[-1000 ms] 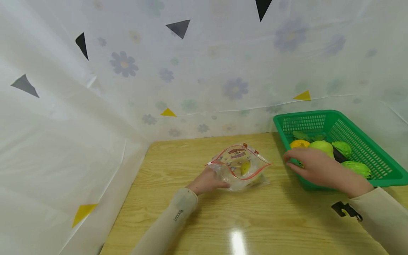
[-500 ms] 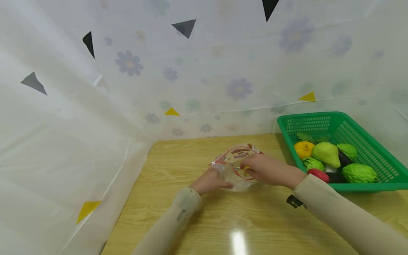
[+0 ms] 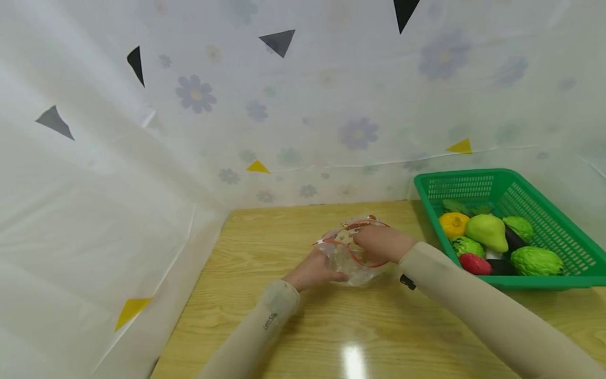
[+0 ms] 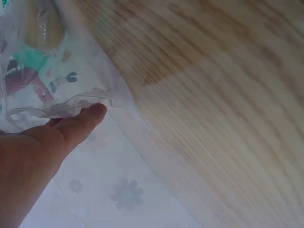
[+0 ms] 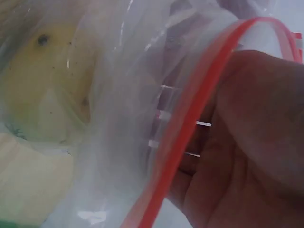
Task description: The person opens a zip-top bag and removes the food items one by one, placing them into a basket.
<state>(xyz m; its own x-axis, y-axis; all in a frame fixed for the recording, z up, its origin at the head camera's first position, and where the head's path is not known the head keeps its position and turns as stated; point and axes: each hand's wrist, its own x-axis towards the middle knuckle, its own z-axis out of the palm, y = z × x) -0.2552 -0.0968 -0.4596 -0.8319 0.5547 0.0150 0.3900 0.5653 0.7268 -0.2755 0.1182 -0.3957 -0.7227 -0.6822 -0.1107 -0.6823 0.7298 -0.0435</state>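
wood counter (image 3: 303, 326) | left hand (image 3: 314, 269) pinches bag (image 3: 347, 258) edge, mid-counter | right hand (image 3: 379, 243) inside bag mouth, fingers curled, can't tell on what | yellow piece bagged, basket (image 3: 549, 210) mostly full

Beige long sleeves (image 3: 473, 305) cover both arms, small dark lettering (image 3: 268, 320) on the left.
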